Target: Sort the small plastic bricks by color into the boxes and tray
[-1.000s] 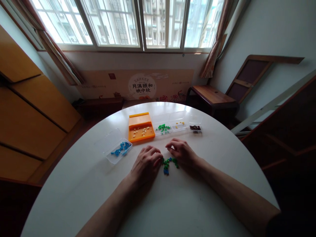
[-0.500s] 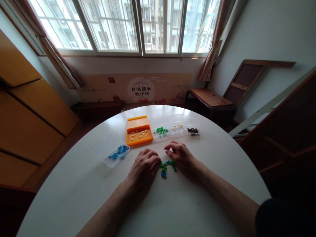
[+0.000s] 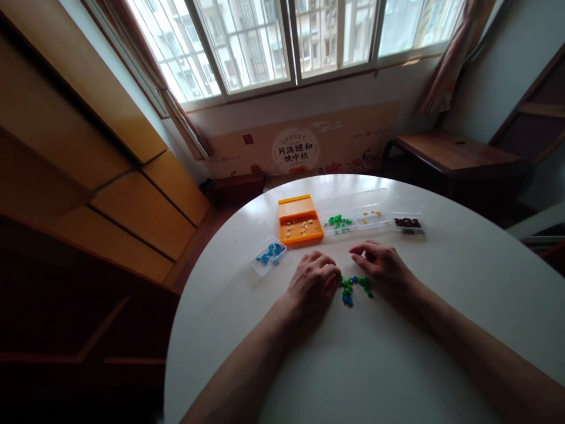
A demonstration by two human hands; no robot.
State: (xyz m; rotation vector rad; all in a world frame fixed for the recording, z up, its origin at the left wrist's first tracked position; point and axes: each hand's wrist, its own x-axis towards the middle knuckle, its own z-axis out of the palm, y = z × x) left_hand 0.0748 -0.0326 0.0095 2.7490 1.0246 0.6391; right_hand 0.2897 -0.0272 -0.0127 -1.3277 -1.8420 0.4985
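A small cluster of green and blue toy bricks (image 3: 352, 287) lies on the white round table (image 3: 397, 353) between my hands. My left hand (image 3: 313, 284) rests palm down just left of the cluster, fingers curled, its fingertips touching the cluster's left edge. My right hand (image 3: 385, 269) rests to the right of it, fingers loosely bent, thumb and forefinger close together; I cannot tell if they pinch a piece.
Beyond the hands stand a clear box with blue bricks (image 3: 269, 257), an orange box with pale pieces (image 3: 300, 224), clear boxes with green bricks (image 3: 339, 222) and yellow bricks (image 3: 371, 214), and a small box of dark pieces (image 3: 408, 222). A wooden bench (image 3: 454, 154) stands by the window.
The view has swung left, so the table and boxes sit further right in the picture. Both hands stay beside the brick cluster.
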